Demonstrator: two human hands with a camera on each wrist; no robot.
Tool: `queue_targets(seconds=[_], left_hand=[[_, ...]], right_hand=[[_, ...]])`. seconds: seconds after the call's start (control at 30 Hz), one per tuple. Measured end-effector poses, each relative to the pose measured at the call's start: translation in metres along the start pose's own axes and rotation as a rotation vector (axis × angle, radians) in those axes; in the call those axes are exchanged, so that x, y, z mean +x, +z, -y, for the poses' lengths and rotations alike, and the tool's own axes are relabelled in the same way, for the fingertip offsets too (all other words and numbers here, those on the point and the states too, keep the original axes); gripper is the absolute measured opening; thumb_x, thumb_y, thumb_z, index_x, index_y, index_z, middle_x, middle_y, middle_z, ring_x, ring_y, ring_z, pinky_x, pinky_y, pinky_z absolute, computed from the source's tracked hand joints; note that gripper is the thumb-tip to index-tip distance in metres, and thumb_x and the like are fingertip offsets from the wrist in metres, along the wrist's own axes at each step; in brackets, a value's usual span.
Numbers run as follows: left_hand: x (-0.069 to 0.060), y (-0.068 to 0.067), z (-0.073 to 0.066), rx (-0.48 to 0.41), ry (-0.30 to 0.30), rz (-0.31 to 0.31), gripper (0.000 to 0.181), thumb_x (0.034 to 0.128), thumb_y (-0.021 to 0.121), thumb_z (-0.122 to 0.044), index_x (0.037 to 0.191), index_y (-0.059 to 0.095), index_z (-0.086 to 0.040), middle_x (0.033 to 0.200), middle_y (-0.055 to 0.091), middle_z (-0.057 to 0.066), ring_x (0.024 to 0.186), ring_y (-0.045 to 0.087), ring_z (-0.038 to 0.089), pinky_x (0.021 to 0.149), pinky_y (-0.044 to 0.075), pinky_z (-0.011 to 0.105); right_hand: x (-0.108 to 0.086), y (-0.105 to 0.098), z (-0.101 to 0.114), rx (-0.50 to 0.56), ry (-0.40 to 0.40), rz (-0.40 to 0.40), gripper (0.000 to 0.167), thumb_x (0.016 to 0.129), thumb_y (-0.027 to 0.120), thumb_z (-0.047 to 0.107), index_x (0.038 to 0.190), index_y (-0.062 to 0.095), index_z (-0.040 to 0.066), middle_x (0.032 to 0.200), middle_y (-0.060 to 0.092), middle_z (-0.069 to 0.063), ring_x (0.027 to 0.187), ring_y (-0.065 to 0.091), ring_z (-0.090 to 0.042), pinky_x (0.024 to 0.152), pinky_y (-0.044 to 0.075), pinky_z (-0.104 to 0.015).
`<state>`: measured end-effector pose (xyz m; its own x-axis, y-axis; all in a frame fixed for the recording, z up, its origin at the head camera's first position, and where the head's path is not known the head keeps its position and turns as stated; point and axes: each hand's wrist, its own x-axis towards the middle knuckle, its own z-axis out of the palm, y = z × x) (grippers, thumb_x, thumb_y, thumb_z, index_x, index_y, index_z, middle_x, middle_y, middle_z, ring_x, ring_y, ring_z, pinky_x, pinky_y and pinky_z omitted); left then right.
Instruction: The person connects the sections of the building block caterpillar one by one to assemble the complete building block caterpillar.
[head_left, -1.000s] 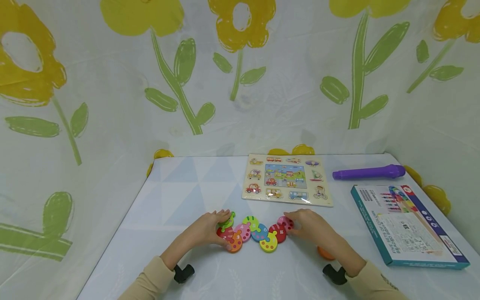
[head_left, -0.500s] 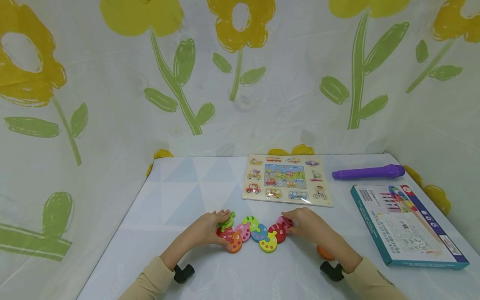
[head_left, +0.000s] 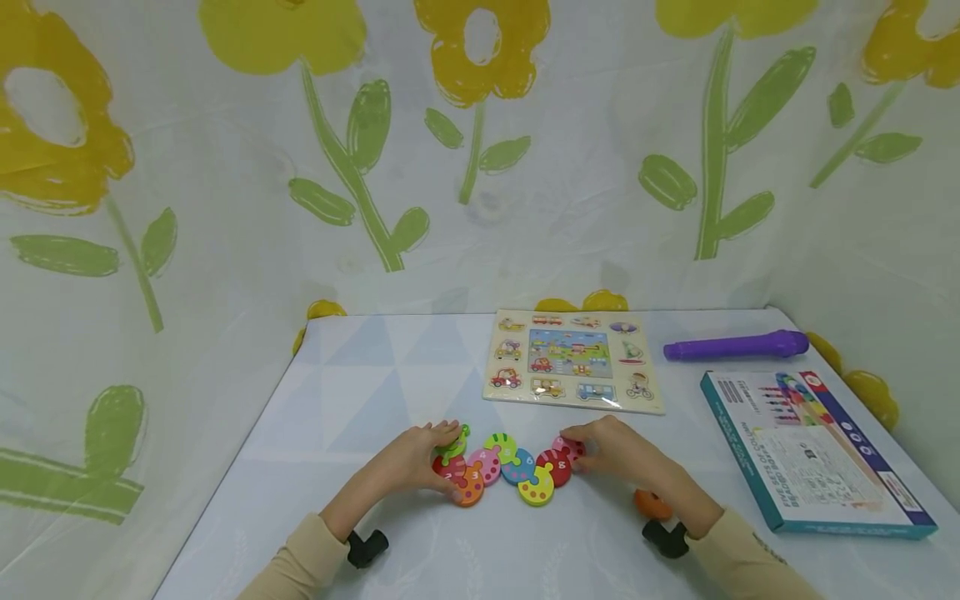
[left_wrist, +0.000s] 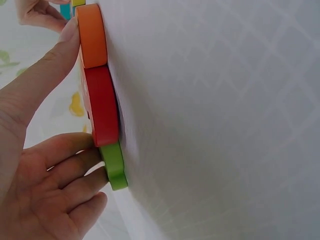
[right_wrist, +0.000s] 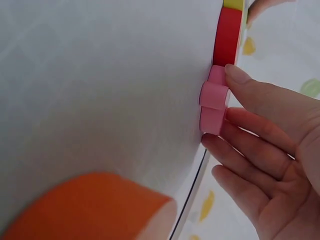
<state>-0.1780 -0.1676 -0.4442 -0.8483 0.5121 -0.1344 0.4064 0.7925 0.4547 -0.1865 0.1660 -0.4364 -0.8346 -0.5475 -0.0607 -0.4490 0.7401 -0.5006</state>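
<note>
A number caterpillar puzzle [head_left: 517,468] of round interlocking pieces lies in a wavy row on the table. At its left end, my left hand [head_left: 411,458] spans several pieces. In the left wrist view, the thumb presses the orange piece [left_wrist: 92,37] while fingertips touch the green head piece [left_wrist: 114,165], with the red piece [left_wrist: 101,105] between. My right hand [head_left: 618,450] pinches the pink piece [right_wrist: 214,102] at the other end, beside the red piece numbered 8 [head_left: 555,467]. A loose orange piece [head_left: 652,505] lies under my right forearm, partly hidden by it.
Behind the caterpillar lies a wooden vehicle puzzle board [head_left: 573,362]. A purple microphone-shaped stick [head_left: 735,345] is at the back right. On the right side lies a flat teal-edged box [head_left: 817,454]. Flower-printed cloth walls [head_left: 480,250] enclose the table.
My right hand has shifted slightly left with the pink piece, closer to the red piece. Slightly more of the loose orange piece shows. My left hand stays in place.
</note>
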Motion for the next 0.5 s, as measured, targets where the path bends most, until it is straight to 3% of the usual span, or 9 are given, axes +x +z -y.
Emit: queue_targets(seconds=[0.5], left_hand=[[-0.0009,0.0010,0.0001,-0.009,0.012,-0.021,0.101,0.0605,0.085,-0.055,0.140,0.049,-0.004,0.147,0.043,0.012,0.136,0.036,0.036,0.110,0.032,0.051]], right_hand=[[-0.0086,0.0002,-0.0036,-0.006,-0.025,-0.043,0.045,0.078,0.082,0.015,0.119,0.068,0.003,0.116,0.069,-0.008,0.112,0.061,-0.028,0.089,0.053,-0.039]])
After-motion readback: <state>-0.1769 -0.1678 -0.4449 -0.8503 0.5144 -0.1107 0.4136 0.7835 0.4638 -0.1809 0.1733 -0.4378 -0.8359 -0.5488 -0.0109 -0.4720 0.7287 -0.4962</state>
